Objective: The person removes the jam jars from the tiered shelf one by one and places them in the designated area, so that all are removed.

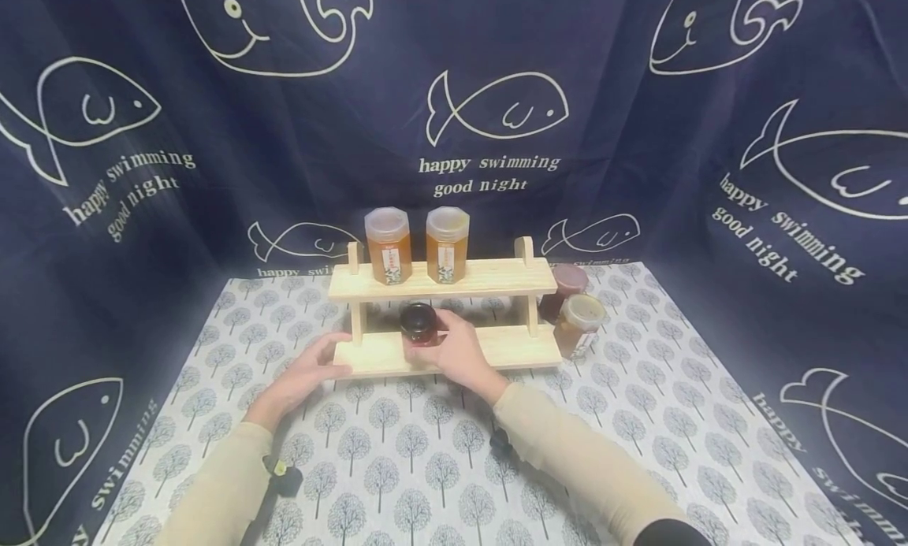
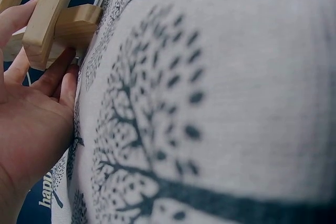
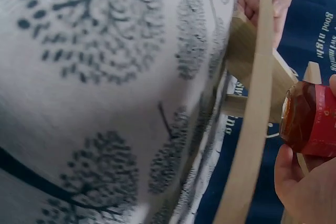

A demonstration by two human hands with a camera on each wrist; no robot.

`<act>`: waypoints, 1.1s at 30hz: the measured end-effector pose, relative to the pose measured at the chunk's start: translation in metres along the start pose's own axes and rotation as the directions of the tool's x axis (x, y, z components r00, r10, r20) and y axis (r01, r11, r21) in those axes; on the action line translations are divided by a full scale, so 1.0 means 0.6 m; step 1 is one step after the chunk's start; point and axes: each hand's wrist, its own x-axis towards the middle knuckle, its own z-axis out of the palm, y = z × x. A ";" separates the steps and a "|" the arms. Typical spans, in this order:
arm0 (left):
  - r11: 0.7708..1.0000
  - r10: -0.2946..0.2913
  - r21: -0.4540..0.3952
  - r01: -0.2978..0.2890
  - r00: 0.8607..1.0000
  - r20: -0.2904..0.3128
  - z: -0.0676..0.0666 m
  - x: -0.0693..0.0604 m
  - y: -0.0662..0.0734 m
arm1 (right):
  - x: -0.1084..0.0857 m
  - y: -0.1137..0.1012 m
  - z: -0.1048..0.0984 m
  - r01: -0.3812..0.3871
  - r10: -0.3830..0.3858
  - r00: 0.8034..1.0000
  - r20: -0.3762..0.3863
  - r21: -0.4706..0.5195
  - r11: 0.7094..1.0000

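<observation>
one dark-lidded jar (image 1: 420,324) : right hand (image 1: 459,351) curled round it | left hand (image 1: 310,370) : thumb apart, gripping wooden shelf (image 1: 521,349)

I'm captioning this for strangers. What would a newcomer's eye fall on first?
Probably the navy curtain behind everything, with its large pale fish drawings and lettering. Next, the pale wooden rack in the middle, with two amber jars on its upper shelf. Then the black-lidded jar that the right hand grips at the lower shelf, while the left hand holds that shelf's left end.
</observation>
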 end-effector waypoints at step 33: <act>1.000 -0.012 0.014 0.012 1.000 -0.012 -0.001 0.002 0.001 | -0.035 0.034 -0.147 -0.063 0.061 0.975 -0.214 0.000 0.998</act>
